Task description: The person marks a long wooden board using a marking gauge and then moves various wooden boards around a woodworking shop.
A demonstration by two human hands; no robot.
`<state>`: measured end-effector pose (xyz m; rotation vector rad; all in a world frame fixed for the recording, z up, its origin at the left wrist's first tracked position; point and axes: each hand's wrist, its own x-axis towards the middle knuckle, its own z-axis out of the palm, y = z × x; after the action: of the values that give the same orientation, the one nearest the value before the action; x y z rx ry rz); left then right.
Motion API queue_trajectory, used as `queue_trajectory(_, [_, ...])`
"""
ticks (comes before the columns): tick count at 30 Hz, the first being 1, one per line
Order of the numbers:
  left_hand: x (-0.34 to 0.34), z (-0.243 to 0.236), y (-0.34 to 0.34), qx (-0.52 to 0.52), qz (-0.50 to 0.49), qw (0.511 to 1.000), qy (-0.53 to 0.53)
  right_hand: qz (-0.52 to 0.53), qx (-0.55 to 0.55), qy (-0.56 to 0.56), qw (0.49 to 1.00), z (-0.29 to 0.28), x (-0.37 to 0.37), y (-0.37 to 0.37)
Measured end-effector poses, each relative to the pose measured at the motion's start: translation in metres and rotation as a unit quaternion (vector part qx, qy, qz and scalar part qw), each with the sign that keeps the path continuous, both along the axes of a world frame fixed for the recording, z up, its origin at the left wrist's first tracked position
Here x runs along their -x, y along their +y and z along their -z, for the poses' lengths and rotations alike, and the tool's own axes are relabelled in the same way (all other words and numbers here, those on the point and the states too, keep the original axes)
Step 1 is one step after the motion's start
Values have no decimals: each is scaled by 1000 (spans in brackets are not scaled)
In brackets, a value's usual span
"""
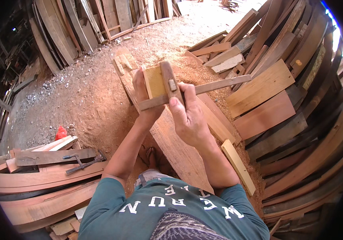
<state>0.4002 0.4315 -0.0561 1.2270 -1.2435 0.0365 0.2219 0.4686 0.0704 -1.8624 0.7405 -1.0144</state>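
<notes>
My left hand point(150, 115) grips a pale yellowish wooden block point(154, 82) from its left side and from below, holding it up over the long plank. In my right hand point(192, 122) is a wooden marking gauge point(167, 78), its dark stock set against the block's right side. The gauge's long thin beam crosses the near end of the block and sticks out to the right. My thumb and fingers close round the stock near a small light wedge. Part of the block is hidden behind the stock and beam.
Below my hands runs a long wooden plank point(179, 146). A yellow board point(238, 167) lies to its right. Stacked boards point(265, 114) fill the right side. At left, a metal clamp point(81, 163) rests on curved timber point(43, 178). Sawdust point(171, 60) covers the ground ahead.
</notes>
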Motion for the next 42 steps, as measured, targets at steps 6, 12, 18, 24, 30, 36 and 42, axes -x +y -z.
queue_trajectory(6, [0,-5,12,-14,79,996,28,52,69,-31,996,-6,-29,-28])
queue_trajectory(12, [1,-30,4,55,66,988,130,24,87,19,996,-32,-53,-52])
queue_trajectory(18, [-7,-14,2,3,37,998,47,41,134,-24,990,-5,-43,-29])
queue_trajectory(24, [19,11,29,72,-4,994,-79,44,6,114,993,-41,-42,-51])
queue_trajectory(30, [50,65,51,-89,141,986,11,104,61,127,985,7,28,17])
queue_trajectory(36, [38,101,109,-259,95,938,210,98,29,174,979,90,92,64])
queue_trajectory(42, [49,193,41,-464,30,769,439,106,-53,232,965,234,151,131])
